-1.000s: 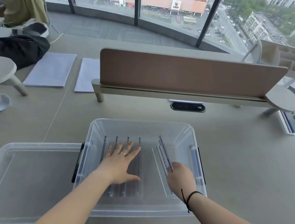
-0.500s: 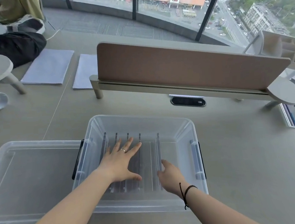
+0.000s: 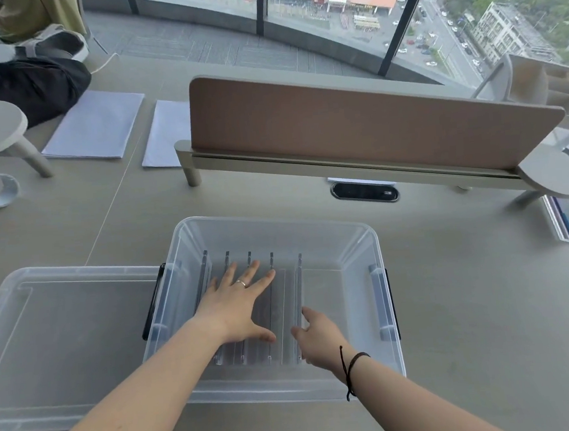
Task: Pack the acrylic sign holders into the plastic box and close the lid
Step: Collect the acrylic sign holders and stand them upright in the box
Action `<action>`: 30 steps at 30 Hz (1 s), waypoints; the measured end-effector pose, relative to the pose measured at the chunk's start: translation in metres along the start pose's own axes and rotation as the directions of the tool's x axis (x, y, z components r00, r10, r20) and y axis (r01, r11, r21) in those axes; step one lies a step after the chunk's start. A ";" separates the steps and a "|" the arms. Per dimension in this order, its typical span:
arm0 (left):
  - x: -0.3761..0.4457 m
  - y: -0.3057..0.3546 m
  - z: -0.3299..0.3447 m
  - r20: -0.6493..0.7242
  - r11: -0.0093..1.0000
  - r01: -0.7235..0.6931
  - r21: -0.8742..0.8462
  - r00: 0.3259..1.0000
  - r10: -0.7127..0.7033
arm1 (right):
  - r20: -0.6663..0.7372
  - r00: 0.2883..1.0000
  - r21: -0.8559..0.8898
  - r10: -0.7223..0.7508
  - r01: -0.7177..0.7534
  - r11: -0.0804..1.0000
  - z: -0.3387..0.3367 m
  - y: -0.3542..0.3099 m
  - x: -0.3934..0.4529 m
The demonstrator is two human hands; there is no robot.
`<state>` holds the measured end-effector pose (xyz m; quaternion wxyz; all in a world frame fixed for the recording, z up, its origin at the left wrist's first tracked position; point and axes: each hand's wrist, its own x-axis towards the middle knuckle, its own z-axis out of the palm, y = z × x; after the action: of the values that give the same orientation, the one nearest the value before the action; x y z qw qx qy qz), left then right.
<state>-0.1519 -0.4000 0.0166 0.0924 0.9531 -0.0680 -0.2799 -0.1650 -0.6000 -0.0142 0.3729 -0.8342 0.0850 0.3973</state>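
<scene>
Left hand (image 3: 238,308) lies flat, fingers spread, on the holders (image 3: 250,307) in the box (image 3: 357,243), right hand (image 3: 316,339) loosely pinches the last one (slick acrylic), which could tip over once released.

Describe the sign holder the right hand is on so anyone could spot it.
Find the clear plastic box at the table's near edge. Inside stands a row of acrylic sign holders under the left hand. Yours is the rightmost holder, the right hand touching its near end.
</scene>
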 end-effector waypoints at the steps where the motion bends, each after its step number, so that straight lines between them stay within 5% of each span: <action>1: 0.000 0.000 0.000 0.002 1.000 0.001 -0.001 1.000 -0.001 | 0.000 1.000 0.004 -0.004 0.004 1.000 0.001 0.000 0.000; 30: -0.002 0.005 -0.004 -0.012 1.000 -0.002 -0.023 1.000 0.001 | -0.005 1.000 -0.052 -0.009 0.009 0.999 -0.001 -0.014 -0.011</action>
<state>-0.1521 -0.4039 0.0222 0.1039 0.9536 -0.0650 -0.2750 -0.1654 -0.5929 0.0018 0.3527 -0.8451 0.0718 0.3953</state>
